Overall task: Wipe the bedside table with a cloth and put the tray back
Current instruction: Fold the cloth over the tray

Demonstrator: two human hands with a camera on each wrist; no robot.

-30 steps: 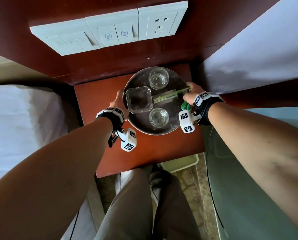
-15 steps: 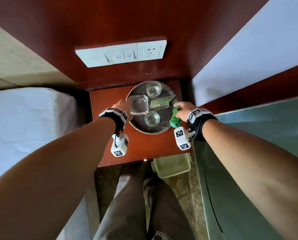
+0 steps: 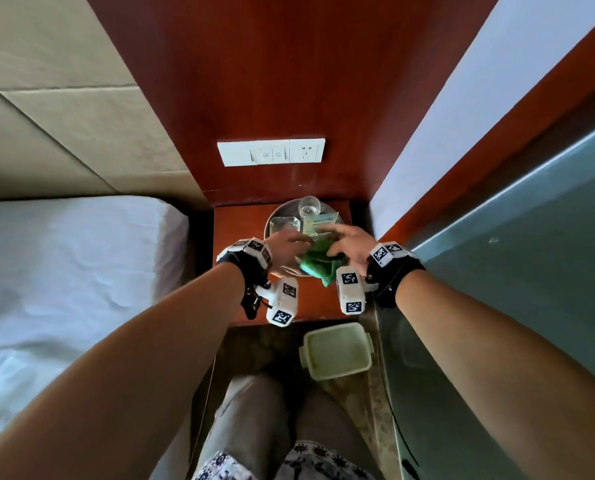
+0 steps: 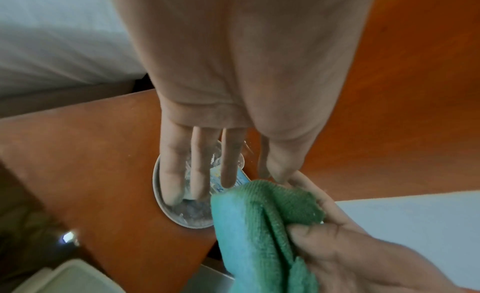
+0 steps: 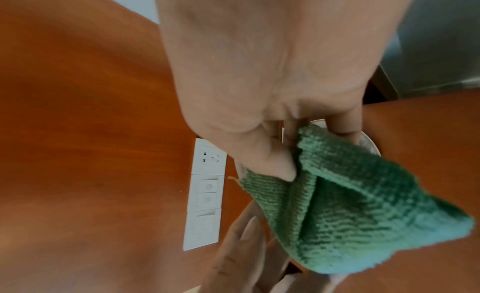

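Head view — green cloth (image 3: 318,262) in right hand (image 3: 349,249), above tray (image 3: 279,212).

Red-brown bedside table (image 3: 240,233) beside a bed, round metal tray (image 3: 282,211) resting at its back

Both hands have let go of the tray (image 3: 274,216) and risen above it: the left hand (image 3: 284,251) now spreads straight fingers, while the right hand (image 3: 349,245) pinches the green cloth (image 3: 318,265), lifted clear between the two.
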